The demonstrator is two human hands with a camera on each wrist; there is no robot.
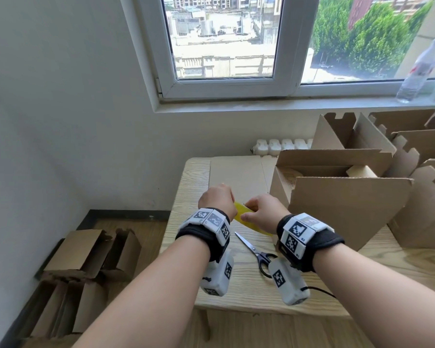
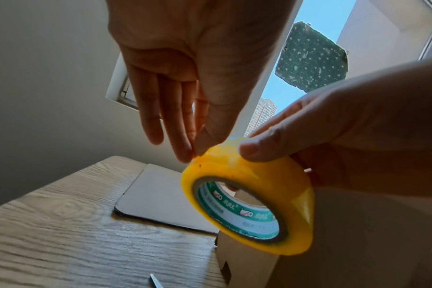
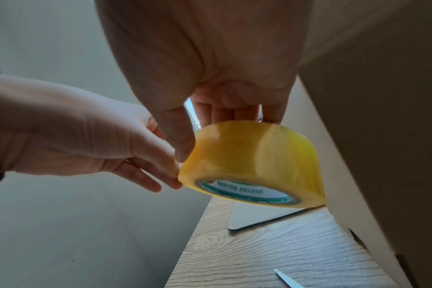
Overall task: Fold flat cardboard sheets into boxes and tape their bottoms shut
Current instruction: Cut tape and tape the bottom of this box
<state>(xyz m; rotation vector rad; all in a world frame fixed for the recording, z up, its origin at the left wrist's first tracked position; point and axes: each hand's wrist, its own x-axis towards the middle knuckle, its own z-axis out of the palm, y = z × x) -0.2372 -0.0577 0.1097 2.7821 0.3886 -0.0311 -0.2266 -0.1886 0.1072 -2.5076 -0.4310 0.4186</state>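
Observation:
A yellow tape roll (image 1: 245,218) hangs above the wooden table (image 1: 194,182), held between both hands. My right hand (image 1: 260,212) grips the tape roll (image 3: 254,157), thumb on its near face and fingers (image 3: 234,113) behind it. My left hand (image 1: 217,198) pinches the tape roll (image 2: 249,175) at its upper left rim with thumb and fingertips (image 2: 185,154); whether a loose end is lifted is unclear. A flat cardboard sheet (image 1: 236,177) lies under the hands. An erected cardboard box (image 1: 344,204) stands just right of the roll.
Scissors (image 1: 258,252) lie on the table near my wrists. Several more folded boxes (image 1: 412,151) crowd the table's right and back. Flattened cardboard (image 1: 86,259) is stacked on the floor at left. A plastic bottle (image 1: 417,74) stands on the window sill.

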